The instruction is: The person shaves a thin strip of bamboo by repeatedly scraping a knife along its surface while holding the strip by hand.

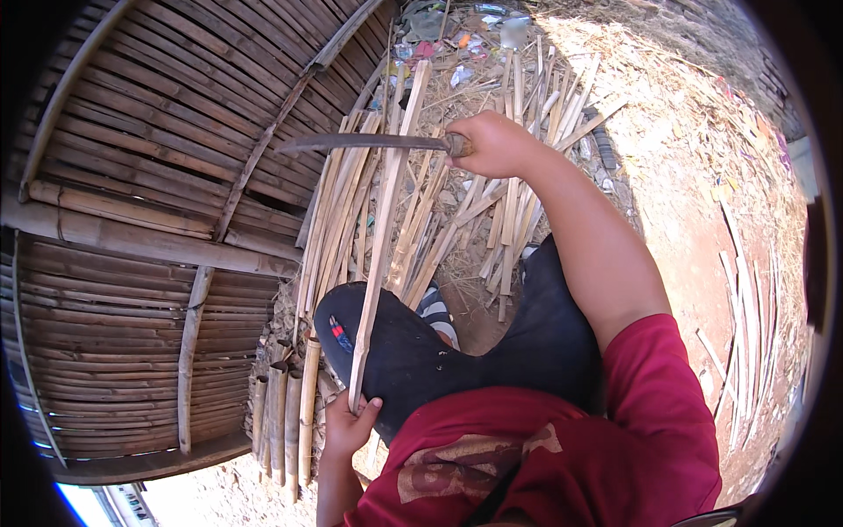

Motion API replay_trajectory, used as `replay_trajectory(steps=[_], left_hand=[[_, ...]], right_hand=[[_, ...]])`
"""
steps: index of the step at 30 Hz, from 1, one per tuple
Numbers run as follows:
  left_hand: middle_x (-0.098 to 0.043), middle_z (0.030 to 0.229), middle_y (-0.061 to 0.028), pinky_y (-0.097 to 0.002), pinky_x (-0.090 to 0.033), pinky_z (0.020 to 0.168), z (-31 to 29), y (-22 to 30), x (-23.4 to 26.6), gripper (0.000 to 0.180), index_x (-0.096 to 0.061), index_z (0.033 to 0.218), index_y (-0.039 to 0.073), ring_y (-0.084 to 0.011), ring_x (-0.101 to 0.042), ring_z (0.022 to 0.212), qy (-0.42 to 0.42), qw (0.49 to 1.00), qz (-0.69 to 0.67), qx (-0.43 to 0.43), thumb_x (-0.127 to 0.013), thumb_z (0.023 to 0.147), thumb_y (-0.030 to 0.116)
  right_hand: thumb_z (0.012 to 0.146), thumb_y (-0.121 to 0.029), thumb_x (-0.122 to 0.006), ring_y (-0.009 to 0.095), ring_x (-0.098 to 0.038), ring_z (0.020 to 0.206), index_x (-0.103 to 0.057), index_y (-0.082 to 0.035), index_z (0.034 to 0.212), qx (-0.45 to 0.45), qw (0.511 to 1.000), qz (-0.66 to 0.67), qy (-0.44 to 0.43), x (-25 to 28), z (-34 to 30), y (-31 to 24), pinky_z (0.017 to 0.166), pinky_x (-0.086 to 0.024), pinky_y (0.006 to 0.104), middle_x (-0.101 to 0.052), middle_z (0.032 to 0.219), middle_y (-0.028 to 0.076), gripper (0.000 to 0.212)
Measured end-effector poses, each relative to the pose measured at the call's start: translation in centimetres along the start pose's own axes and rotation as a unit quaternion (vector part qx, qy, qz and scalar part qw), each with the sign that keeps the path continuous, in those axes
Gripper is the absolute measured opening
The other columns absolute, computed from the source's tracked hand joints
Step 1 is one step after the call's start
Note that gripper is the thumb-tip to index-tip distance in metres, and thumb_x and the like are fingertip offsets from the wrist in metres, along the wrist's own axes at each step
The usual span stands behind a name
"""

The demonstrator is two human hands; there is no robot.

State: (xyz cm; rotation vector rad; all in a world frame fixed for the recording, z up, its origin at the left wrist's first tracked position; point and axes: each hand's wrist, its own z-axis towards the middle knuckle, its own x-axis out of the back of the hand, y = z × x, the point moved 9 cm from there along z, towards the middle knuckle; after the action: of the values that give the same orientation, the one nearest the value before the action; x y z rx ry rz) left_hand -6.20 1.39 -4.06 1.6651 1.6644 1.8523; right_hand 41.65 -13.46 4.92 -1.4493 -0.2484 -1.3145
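Observation:
A long, pale bamboo strip [379, 241] slants away from me across my left thigh. My left hand [349, 423] is closed round its near end, thumb on top. In my right hand [496, 145], held out ahead, is the wooden handle of a machete [369, 141]. Its long dark blade points left and crosses the strip near the far end, seemingly resting on it. Whether the edge bites into the bamboo I cannot tell. Beyond my knees, many split bamboo strips [421, 230] lie in loose piles on the ground.
A bamboo slat wall [167, 114] stands close on my left, with several upright bamboo poles [292, 430] at its foot. More thin strips [751, 325] lie on the dirt at the right. Scattered litter [461, 75] and dry straw cover the far ground.

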Motion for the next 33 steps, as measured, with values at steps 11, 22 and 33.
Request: replay_trajectory(steps=[11,22,33], left_hand=[[-0.052,0.059,0.0032,-0.0265,-0.039,0.051,1.0,-0.5,-1.1,0.033,-0.054,0.074,0.007,-0.0052,-0.045,0.057,-0.005,1.000,-0.017,0.002,-0.081,0.090,0.016],[-0.052,0.061,0.0042,-0.0256,-0.039,0.051,0.5,-1.6,-1.2,0.032,-0.053,0.075,0.008,-0.0043,-0.045,0.058,0.001,0.998,-0.054,0.030,-0.080,0.091,0.012],[-0.050,0.061,0.0060,-0.0256,-0.038,0.052,1.7,-1.2,-1.6,0.032,-0.055,0.075,0.008,-0.0043,-0.043,0.058,-0.024,0.998,-0.049,0.032,-0.081,0.092,0.017]], right_hand=[[0.084,-0.031,-0.079,0.037,-0.071,0.085,-0.071,-0.006,0.094,-0.045,0.992,0.036,0.115,2.9,-0.3,4.9,0.074,-0.053,0.0476,-0.071,0.083,0.017,0.028],[0.084,-0.032,-0.080,0.039,-0.069,0.081,-0.070,-0.007,0.096,0.157,0.976,-0.097,-0.114,-3.0,-1.5,-7.7,0.072,-0.053,0.0477,-0.070,0.081,0.016,0.030],[0.083,-0.034,-0.080,0.040,-0.070,0.091,-0.073,-0.006,0.104,0.045,0.997,-0.027,-0.061,-2.4,-0.8,-1.6,0.082,-0.054,0.0486,-0.072,0.091,0.020,0.036]])
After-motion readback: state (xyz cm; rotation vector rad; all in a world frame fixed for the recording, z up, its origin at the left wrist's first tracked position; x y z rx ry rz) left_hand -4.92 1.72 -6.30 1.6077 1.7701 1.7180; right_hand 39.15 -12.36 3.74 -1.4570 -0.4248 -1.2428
